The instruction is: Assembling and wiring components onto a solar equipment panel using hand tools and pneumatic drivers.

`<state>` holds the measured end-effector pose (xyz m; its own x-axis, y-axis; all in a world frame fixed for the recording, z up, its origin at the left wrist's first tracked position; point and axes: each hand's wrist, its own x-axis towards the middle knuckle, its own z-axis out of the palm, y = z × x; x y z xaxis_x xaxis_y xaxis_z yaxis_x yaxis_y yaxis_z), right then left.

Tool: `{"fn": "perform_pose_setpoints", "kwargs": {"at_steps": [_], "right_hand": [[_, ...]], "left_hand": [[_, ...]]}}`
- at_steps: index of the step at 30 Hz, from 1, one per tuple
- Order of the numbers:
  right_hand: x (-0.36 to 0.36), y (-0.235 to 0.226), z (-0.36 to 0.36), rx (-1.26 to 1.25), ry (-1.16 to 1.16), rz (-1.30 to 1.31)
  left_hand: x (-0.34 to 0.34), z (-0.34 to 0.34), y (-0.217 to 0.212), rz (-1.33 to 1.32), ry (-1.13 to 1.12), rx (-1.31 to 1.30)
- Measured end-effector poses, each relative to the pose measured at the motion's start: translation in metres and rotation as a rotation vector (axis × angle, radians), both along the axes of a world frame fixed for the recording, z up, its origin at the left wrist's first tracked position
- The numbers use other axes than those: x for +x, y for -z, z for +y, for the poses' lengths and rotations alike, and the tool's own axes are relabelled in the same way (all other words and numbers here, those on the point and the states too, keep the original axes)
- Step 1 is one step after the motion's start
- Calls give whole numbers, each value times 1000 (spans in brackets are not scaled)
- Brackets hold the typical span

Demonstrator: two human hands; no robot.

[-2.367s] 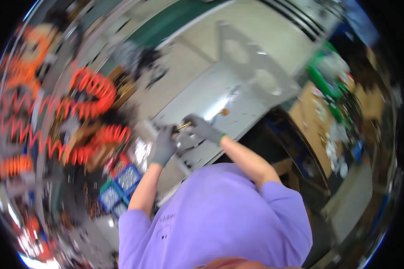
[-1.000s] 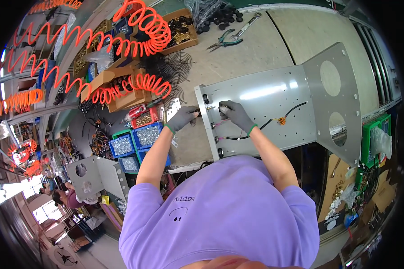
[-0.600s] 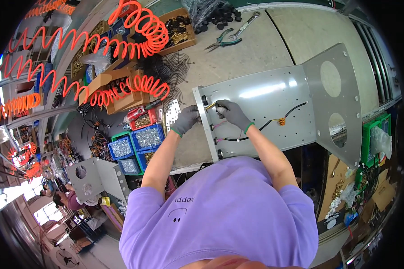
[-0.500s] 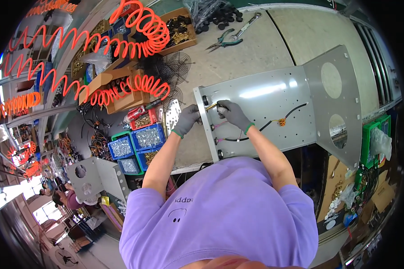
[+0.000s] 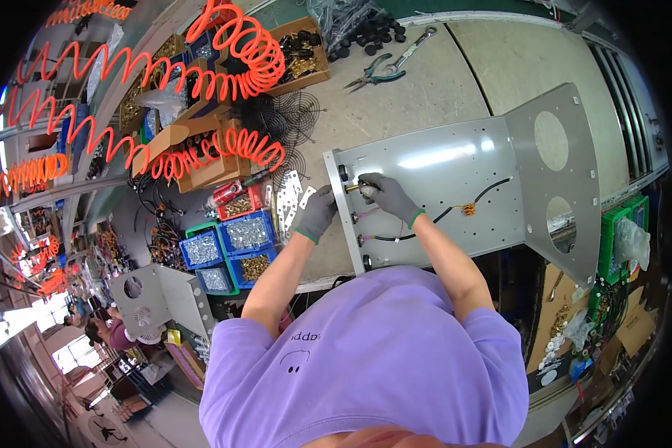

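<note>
A grey sheet-metal housing (image 5: 455,187) lies on the bench in front of me, its low left wall (image 5: 343,216) facing my left side. Inside that wall, my gloved right hand (image 5: 390,198) pinches a small brass-coloured fitting (image 5: 353,188) against the wall. On the wall's outer side is my gloved left hand (image 5: 317,213), fingers bent close to the metal; whatever they grip is hidden. A black cable (image 5: 403,237) with a copper-coloured ring coil (image 5: 468,210) runs across the housing floor. Black round parts (image 5: 366,261) sit along the wall.
Blue bins of screws (image 5: 246,233) stand left of the housing, beside white perforated plates (image 5: 289,198). Pliers (image 5: 375,73) and a wrench (image 5: 414,51) lie beyond it. Orange coiled hoses (image 5: 250,63) hang at the upper left. The housing's tall right panel (image 5: 551,172) stands upright.
My left hand has moved slightly down and toward the right along the wall's outside. My right hand has shifted a little down, still at the fitting. The view has shifted slightly.
</note>
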<state>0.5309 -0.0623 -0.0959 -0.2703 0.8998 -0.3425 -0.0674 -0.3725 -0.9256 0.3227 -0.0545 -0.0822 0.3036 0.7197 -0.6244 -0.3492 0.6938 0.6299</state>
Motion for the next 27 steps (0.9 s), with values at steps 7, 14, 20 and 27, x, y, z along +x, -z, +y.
{"fn": "perform_pose_setpoints", "kwargs": {"at_steps": [7,14,20,27], "right_hand": [[-19,9,10,197,-99,-205],[-19,19,12,34,-61,-71],[-20,-7,26,-243,-163,-98],[-34,-17,22,-203,59,-110]], "left_hand": [[8,-17,20,99,-152,91],[45,-40,-42,817,15,297],[53,-49,-16,1079,49,459],[55,-50,-6,1111,-35,527]]}}
